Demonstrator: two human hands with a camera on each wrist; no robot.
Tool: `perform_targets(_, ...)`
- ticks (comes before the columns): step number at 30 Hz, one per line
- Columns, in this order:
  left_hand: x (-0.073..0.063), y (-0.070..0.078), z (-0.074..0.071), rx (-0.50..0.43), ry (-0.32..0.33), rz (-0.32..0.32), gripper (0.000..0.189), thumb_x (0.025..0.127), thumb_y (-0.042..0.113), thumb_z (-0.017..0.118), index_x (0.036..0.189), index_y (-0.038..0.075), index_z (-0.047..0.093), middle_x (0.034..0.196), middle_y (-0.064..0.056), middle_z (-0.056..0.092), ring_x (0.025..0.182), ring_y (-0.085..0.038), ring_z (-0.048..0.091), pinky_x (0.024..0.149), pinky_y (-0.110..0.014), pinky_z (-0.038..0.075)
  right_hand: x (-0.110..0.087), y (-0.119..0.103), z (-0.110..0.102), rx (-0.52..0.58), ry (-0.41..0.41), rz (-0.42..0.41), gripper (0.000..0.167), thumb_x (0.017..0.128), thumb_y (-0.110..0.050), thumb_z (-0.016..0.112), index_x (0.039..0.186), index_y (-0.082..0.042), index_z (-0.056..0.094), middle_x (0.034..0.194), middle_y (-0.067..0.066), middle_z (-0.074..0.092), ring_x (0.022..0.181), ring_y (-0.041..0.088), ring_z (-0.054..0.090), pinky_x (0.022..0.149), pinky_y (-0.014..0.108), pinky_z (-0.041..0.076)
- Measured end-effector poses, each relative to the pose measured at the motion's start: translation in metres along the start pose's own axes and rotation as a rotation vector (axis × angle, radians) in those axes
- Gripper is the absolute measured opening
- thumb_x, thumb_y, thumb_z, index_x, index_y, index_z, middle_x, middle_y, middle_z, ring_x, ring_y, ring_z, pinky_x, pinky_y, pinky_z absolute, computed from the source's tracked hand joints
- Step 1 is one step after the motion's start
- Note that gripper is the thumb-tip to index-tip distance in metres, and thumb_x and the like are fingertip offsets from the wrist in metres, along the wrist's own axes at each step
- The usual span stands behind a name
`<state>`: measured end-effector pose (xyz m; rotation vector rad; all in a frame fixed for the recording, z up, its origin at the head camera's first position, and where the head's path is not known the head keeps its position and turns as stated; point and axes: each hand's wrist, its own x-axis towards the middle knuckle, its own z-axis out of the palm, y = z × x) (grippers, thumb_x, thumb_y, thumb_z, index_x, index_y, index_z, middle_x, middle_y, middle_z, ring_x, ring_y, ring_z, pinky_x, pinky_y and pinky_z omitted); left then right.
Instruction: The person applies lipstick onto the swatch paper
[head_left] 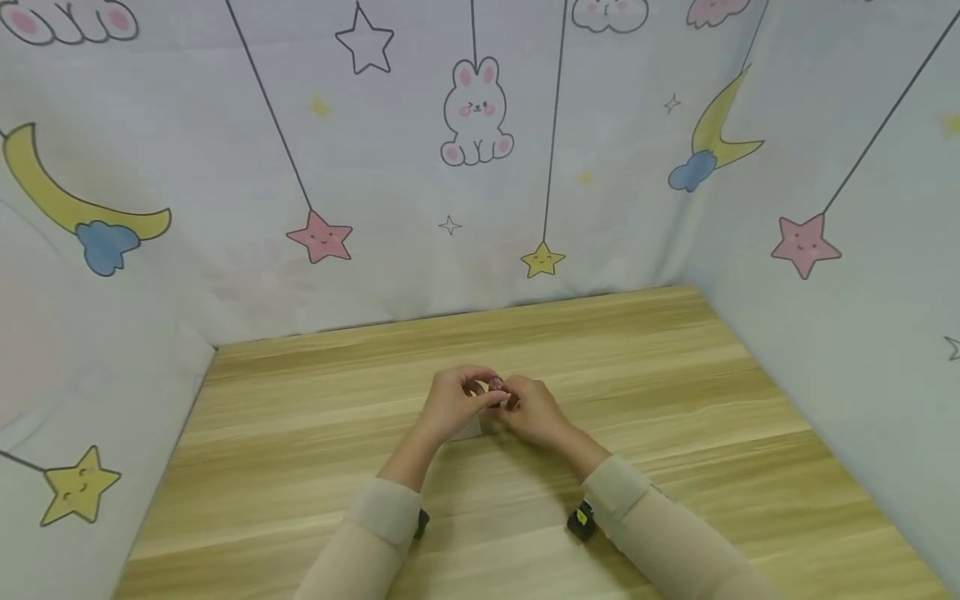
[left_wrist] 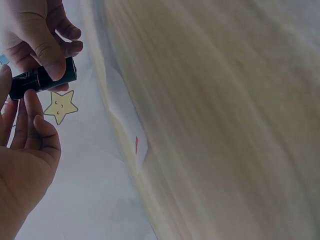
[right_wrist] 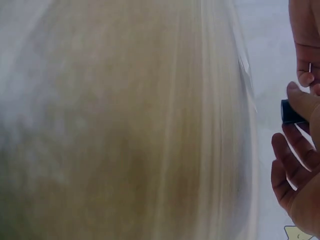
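A small dark cylinder shaped like a lipstick tube [left_wrist: 37, 81] is held between both hands, above the table in the head view. My left hand [head_left: 452, 407] pinches one end between thumb and fingertips. From the other side my right hand [head_left: 536, 412] grips the opposite end, its thumb along the tube in the left wrist view. In the right wrist view only a short dark end of the tube [right_wrist: 291, 112] shows past the right thumb. Beneath the hands lies a white piece of paper [head_left: 468, 429], partly covered by them; a red mark [left_wrist: 136, 145] shows on it.
The wood-grain table [head_left: 675, 467] is enclosed by white cloth walls [head_left: 405, 183] printed with stars, moons and a rabbit. Small black devices sit by the wrists, the right one [head_left: 581, 521] beneath the sleeve cuff.
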<state>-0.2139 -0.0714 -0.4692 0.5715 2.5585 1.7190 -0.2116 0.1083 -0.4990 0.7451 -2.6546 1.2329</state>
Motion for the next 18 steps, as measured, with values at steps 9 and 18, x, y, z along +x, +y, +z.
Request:
perform_targets(9,-0.0039,-0.0107,0.0075,0.068,-0.086,-0.030,0.016,0.084,0.016,0.084,0.097,0.009,0.077,0.090,0.001,0.074,0.076,-0.013,0.065,0.063,-0.025,0.053,-0.0056,0.0041,0.0035,-0.078,-0.131,0.155,0.017,0.082,-0.024,0.086,0.081,-0.015,0.072,0.069,-0.007,0.058,0.061,0.007,0.049,0.057,0.026,0.043)
perform_targets(18,-0.0057,-0.0070,0.0086,0.117,-0.113,-0.022,0.018,0.084,0.016,0.084,0.099,0.008,0.077,0.096,0.000,0.074,0.078,-0.014,0.066,0.064,-0.025,0.054,-0.0050,0.0032,0.0035,-0.095,-0.127,0.169,0.022,0.077,-0.025,0.090,0.077,-0.015,0.070,0.076,-0.006,0.067,0.069,0.009,0.055,0.068,0.032,0.050)
